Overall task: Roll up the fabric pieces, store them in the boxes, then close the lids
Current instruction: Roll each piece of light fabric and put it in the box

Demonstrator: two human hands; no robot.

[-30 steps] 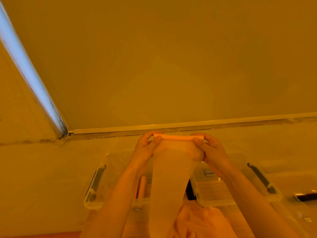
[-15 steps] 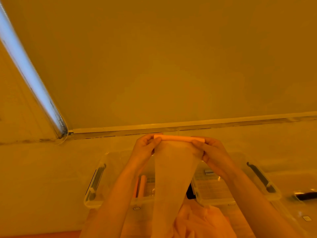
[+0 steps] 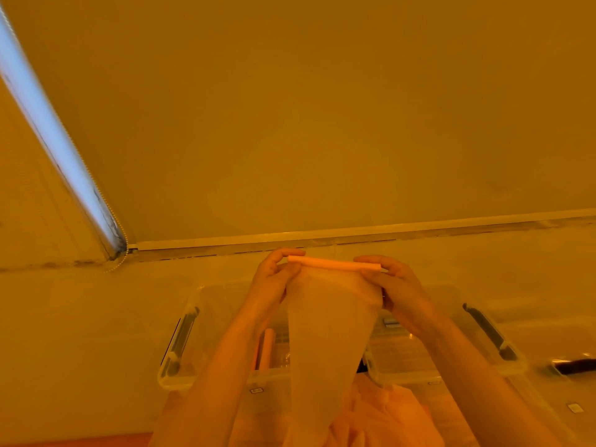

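I hold a thin fabric piece (image 3: 325, 330) up in front of me, its top edge wound into a narrow roll (image 3: 332, 263). My left hand (image 3: 274, 275) pinches the roll's left end and my right hand (image 3: 392, 282) pinches its right end. The rest of the fabric hangs down between my forearms. Below stand two clear plastic boxes side by side, the left box (image 3: 180, 343) and the right box (image 3: 483, 333), both without lids on. A rolled piece (image 3: 267, 348) lies inside the left box. A heap of loose fabric (image 3: 387, 414) lies near me.
A lid (image 3: 574, 401) lies flat at the right, with a dark object (image 3: 577, 366) beyond it. The wall meets the floor just behind the boxes, with a bright strip (image 3: 48, 130) at the left corner.
The roll has grown slightly longer to the right and tilted a little, as my fingers keep turning it. The boxes have not moved.
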